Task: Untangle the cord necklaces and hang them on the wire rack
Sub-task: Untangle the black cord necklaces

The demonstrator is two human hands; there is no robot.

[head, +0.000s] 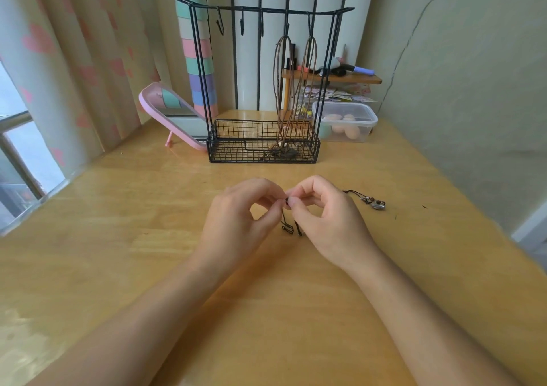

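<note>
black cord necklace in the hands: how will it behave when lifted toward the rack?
Probably floppy: the black cord necklace droops in loose ends below the left hand and right hand. Its pendant on the table will likely swing as the heavy end. The brown necklaces already on the wire rack hang limp.

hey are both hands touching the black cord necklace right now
Touching. The head view shows the left hand and right hand pinching the black cord necklace between their fingertips, loose ends dangling below.

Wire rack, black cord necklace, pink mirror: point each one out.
wire rack (264, 149), head view, front basket wall.
black cord necklace (373, 204), head view, pendant end on the table.
pink mirror (148, 106), head view, left frame edge.
</note>
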